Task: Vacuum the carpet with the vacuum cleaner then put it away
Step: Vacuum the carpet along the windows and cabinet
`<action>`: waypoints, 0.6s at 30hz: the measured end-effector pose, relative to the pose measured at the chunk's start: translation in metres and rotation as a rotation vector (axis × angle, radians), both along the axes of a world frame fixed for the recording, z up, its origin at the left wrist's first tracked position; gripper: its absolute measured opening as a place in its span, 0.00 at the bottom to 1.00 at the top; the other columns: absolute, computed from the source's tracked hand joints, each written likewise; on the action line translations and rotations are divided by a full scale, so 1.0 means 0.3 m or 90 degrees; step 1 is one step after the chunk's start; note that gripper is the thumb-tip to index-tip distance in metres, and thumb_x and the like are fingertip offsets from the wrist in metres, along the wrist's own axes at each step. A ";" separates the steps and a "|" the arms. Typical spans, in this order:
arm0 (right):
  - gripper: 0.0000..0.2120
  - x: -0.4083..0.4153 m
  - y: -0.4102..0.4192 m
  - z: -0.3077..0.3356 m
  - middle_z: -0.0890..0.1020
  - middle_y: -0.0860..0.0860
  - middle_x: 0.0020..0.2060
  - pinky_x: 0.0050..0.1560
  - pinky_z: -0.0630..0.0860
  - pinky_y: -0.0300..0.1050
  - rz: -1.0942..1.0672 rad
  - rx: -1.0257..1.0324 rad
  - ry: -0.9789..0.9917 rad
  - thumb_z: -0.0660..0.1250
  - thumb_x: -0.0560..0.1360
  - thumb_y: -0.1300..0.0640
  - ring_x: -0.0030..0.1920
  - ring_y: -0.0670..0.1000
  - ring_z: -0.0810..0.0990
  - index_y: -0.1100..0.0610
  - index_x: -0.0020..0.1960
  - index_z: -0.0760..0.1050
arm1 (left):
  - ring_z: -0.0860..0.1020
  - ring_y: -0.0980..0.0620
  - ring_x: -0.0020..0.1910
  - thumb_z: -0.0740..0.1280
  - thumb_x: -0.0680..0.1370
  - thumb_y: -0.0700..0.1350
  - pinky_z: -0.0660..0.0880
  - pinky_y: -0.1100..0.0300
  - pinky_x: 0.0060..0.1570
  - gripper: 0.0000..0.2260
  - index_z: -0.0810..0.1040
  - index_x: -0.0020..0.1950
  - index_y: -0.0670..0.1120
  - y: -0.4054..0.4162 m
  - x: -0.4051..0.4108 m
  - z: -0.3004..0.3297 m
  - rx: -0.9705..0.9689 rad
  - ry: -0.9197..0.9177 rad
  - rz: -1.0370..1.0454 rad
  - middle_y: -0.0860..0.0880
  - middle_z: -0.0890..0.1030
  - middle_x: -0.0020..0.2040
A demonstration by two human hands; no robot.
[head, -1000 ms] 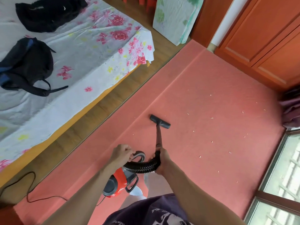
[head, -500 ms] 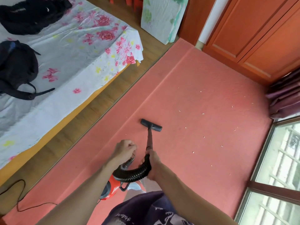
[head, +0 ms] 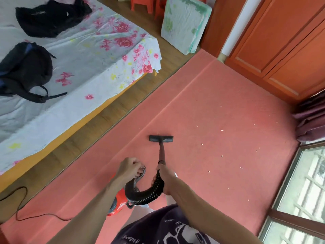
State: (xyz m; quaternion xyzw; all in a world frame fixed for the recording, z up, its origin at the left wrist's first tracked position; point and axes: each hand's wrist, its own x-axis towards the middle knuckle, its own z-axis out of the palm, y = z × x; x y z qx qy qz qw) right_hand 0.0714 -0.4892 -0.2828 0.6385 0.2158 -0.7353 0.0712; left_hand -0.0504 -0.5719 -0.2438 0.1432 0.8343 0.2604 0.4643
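The salmon-pink carpet (head: 219, 155) looks like matt, short-piled cloth, and beside it runs a strip of smooth brown wood-plank floor (head: 98, 120) with a faint sheen. The small red vacuum cleaner body (head: 120, 199) looks like glossy plastic, its black ribbed hose (head: 149, 196) shiny and ridged, its black floor nozzle (head: 161, 138) matt plastic. The flowered white bed sheet (head: 84, 71) is thin, creased cloth, and the orange-brown panelled wardrobe doors (head: 281, 50) are smooth, satin-finished wood.

Dark purple shirt (head: 168, 228); white print
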 end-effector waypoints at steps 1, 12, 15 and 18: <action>0.10 0.001 0.037 -0.005 0.74 0.55 0.27 0.35 0.76 0.47 0.024 0.004 -0.008 0.62 0.70 0.60 0.24 0.53 0.74 0.62 0.50 0.72 | 0.79 0.50 0.33 0.64 0.78 0.37 0.77 0.61 0.34 0.08 0.80 0.42 0.41 0.015 -0.001 0.003 0.000 -0.003 0.011 0.43 0.83 0.37; 0.08 0.000 0.380 -0.005 0.69 0.54 0.29 0.25 0.72 0.41 0.110 0.064 -0.009 0.58 0.78 0.65 0.25 0.52 0.69 0.64 0.57 0.67 | 0.78 0.49 0.34 0.63 0.79 0.37 0.75 0.62 0.32 0.07 0.78 0.42 0.40 0.259 0.007 0.014 0.006 -0.015 0.039 0.40 0.82 0.40; 0.09 0.029 0.394 0.037 0.70 0.55 0.31 0.25 0.73 0.40 0.106 0.045 0.002 0.58 0.78 0.65 0.25 0.51 0.70 0.64 0.58 0.68 | 0.79 0.48 0.35 0.64 0.78 0.37 0.77 0.59 0.35 0.06 0.80 0.45 0.38 0.323 0.013 0.013 0.012 -0.015 0.034 0.40 0.82 0.40; 0.11 0.083 0.386 0.042 0.71 0.55 0.32 0.23 0.72 0.39 0.134 0.025 -0.009 0.58 0.78 0.65 0.25 0.51 0.70 0.65 0.60 0.68 | 0.78 0.49 0.34 0.65 0.78 0.38 0.76 0.61 0.34 0.05 0.80 0.46 0.38 0.372 0.019 0.017 0.010 -0.008 0.032 0.43 0.82 0.38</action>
